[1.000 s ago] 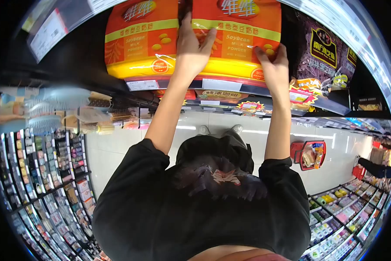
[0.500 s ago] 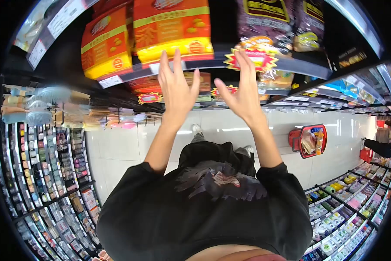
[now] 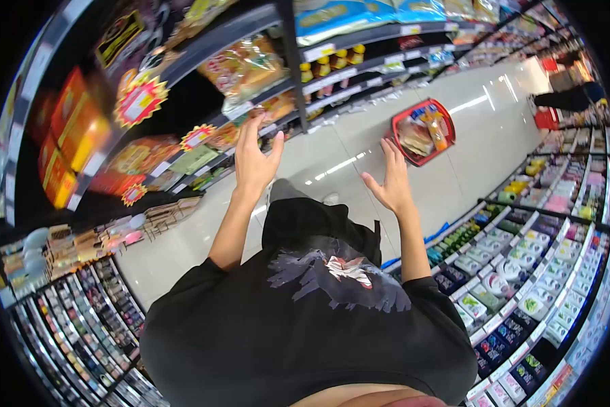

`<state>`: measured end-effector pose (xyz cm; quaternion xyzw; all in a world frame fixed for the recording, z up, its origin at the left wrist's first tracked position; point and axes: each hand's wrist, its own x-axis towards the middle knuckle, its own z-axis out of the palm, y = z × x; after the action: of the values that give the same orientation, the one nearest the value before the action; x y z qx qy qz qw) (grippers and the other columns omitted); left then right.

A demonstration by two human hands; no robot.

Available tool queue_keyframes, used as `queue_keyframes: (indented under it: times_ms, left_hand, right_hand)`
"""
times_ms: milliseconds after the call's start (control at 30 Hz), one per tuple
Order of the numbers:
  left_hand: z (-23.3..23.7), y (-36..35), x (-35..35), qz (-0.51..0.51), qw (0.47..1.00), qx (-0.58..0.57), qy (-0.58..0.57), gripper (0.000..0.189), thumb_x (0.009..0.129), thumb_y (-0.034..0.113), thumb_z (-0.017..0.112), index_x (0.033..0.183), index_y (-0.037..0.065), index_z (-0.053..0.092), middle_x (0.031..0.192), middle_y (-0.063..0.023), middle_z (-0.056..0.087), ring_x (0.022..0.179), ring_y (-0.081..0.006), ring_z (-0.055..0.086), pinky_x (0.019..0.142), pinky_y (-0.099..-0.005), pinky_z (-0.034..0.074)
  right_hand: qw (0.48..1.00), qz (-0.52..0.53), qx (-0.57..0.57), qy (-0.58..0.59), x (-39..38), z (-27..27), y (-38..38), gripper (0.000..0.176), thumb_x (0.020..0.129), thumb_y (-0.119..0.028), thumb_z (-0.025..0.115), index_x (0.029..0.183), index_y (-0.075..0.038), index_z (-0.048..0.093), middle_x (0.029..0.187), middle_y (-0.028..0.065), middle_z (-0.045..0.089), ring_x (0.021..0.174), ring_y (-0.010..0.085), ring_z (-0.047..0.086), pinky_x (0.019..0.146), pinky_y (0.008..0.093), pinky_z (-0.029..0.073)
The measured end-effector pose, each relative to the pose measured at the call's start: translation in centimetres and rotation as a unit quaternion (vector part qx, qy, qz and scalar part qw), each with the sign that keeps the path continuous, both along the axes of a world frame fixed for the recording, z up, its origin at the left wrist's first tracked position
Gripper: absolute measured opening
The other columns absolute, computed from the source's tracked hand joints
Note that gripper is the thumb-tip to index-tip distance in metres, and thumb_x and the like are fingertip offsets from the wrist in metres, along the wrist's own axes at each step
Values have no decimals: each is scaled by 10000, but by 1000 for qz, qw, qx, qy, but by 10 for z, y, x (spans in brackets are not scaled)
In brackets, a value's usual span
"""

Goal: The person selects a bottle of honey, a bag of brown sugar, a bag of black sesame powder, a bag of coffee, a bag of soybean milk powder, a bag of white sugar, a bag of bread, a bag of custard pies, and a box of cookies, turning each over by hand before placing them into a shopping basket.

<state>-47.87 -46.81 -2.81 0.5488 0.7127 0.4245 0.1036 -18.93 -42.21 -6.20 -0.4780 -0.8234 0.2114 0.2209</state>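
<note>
My left hand [image 3: 254, 161] is raised with its fingers apart and holds nothing. It appears in front of the lower shelves, near a clear plastic food package [image 3: 242, 71]. My right hand [image 3: 392, 182] is also empty, its thumb spread from its fingers, over the pale floor. Just beyond its fingertips in view stands a red shopping basket [image 3: 394, 130] with several packaged items in it. Red and yellow packages [image 3: 71, 139] are on the shelf at the left, beside a starburst price sign [image 3: 141, 100].
Blue packages [image 3: 346, 19] line the upper shelf ahead. Racks of small goods [image 3: 67, 325] stand at lower left, and boxed products [image 3: 508, 271] fill shelves at the right. Another person's dark-clothed legs [image 3: 569, 98] show at the far right.
The view has turned right. The red and yellow packages have shifted left in view, and the basket is nearer the middle. Both hands are now away from those packages, still empty.
</note>
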Motion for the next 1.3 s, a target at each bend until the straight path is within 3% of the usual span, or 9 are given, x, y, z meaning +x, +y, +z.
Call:
queue_keyframes:
  times_ms: [233,267,500,633,800,1033,1133,1167,1300]
  left_hand:
    - [-35,27,96,-88,988,-123,-40,471,754,235,642,1143,16,492,1075,-174,534,984,-318,537,836,-384,432]
    - [-41,33,107,-94,987,-126,-32,445,763,167,642,1160,27,497,1084,-155,543,948,-253,566,779,-343,468]
    - [-72,104,206,-172,957,-121,-200,414,767,167,631,1133,23,501,1049,-150,536,884,-250,582,784,-340,464]
    - [-64,139,252,-206,947,-126,-211,397,780,150,615,1134,14,498,1060,-153,537,898,-236,584,778,-342,466]
    - [-67,163,284,-138,955,-117,-236,304,792,109,599,1070,5,533,1018,-150,569,840,-227,615,723,-315,482]
    - [-197,198,335,7,927,-199,-318,291,804,168,606,1035,5,539,956,-141,615,791,-228,627,692,-311,491]
    - [-264,211,370,72,915,-242,-315,285,805,214,609,997,11,554,840,-112,636,736,-196,631,664,-285,485]
    - [-286,216,384,88,912,-243,-317,285,805,214,609,997,11,554,840,-112,636,736,-196,631,664,-285,485]
    - [-357,219,443,207,813,-269,-474,250,812,195,588,980,10,568,801,-81,631,662,-147,625,572,-272,475]
  right_hand:
    - [1000,24,-7,-16,68,-8,41,769,705,-423,645,1268,8,347,1269,224,363,1159,377,358,957,440,304]
    - [999,35,-10,-21,74,-9,51,773,703,-430,645,1267,8,347,1269,224,363,1160,376,361,956,445,306]
    - [985,159,-44,-50,121,-21,127,756,701,-431,645,1254,-2,360,1255,216,381,1154,375,372,954,443,313]
    - [985,149,-84,-36,164,-16,147,747,702,-419,648,1250,2,364,1247,210,399,1149,372,385,947,430,328]
    - [981,103,-159,-46,223,-40,175,719,740,-405,626,1261,9,353,1214,222,424,1126,384,408,940,426,343]
    - [932,119,-326,-108,321,-159,239,737,751,-431,627,1256,28,349,1201,260,429,1115,393,434,938,423,363]
    - [849,135,-466,-208,364,-225,281,774,729,-488,615,1219,66,387,1202,298,438,1121,388,447,947,411,371]
    - [845,150,-467,-213,377,-251,297,774,729,-488,615,1219,66,387,1202,298,438,1121,388,447,947,411,371]
    - [844,282,-364,-276,410,-335,335,552,744,-386,636,1056,52,511,964,244,585,912,341,578,783,390,460]
